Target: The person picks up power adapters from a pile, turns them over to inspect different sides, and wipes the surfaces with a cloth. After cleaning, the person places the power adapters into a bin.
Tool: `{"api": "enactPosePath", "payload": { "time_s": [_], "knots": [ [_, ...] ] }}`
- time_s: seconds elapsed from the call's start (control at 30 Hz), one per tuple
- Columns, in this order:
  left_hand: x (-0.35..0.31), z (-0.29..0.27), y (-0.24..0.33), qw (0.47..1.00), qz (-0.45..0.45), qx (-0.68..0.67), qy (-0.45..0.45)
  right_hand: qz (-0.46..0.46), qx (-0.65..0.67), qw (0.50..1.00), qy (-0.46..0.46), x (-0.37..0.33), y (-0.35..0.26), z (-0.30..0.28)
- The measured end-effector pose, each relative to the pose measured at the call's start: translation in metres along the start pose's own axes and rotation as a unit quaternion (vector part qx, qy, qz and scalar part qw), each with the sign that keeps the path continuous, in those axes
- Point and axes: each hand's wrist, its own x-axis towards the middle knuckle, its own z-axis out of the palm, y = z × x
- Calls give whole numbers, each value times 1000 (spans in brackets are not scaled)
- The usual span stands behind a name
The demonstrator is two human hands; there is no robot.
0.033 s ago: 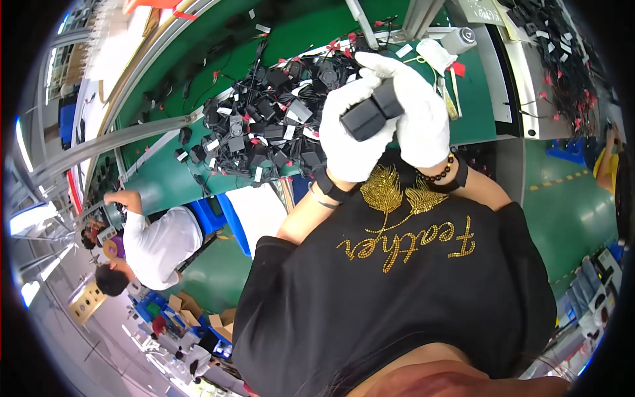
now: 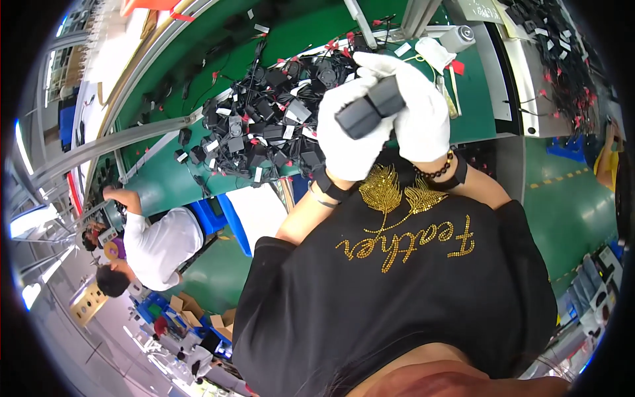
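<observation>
Stretching across the far half of the scene, a green workbench [image 2: 198,178] is seen, its long edge bent by the lens and bordered by grey metal rails. The near half is taken up by the person's own black shirt [image 2: 397,291], on which a gold sequinned feather motif and gold lettering are sewn. At the near left, a co-worker in a white shirt [image 2: 162,245] is seen bent toward the bench, well apart from the person's hands. In the middle of the bench a large heap of black power adapters [image 2: 264,129] is spread, tangled with black cords and dotted with small white and red tags. To the far right a second bundle of black cables [image 2: 562,59] is laid on a pale surface.

Both hands are covered by white gloves and are raised together above the near edge of the bench, just right of the heap. The left hand [image 2: 347,135] is wrapped around the lower end of a black adapter block [image 2: 369,109], with its fingers curled and pressed together against the block. The right hand [image 2: 417,109] is closed over the upper end of the same block, its fingers bent around it and kept close to one another. The block is held tilted between the two gloves, which touch one another around it. A dark beaded bracelet [image 2: 436,172] is worn on the right wrist, and a black band [image 2: 329,185] on the left.
</observation>
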Motion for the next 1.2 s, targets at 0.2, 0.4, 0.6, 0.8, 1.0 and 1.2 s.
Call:
{"api": "enactPosePath", "payload": {
  "time_s": [0.2, 0.4, 0.6, 0.8, 1.0, 1.2],
  "knots": [
    [-2, -2, 15, 967, -150, -207, 11, 47, 44, 998, -8, 2, 13, -10],
    [14, -16, -1, 848, -265, -458, 2, 2, -42, 996, -77, 7, -2, -8],
    [29, -24, 9, 726, -380, -572, 35, -113, -256, 960, 19, 1, -28, -8],
    [29, -25, 10, 800, -375, -468, -35, -203, -529, 820, -81, 0, -8, 22],
    [21, -22, 8, 858, -331, -354, -170, -85, -308, 948, -15, 21, 27, 1],
    [134, -68, -45, 962, -84, 83, -245, 252, 466, 848, 19, 44, -8, -14]
  ]
}}
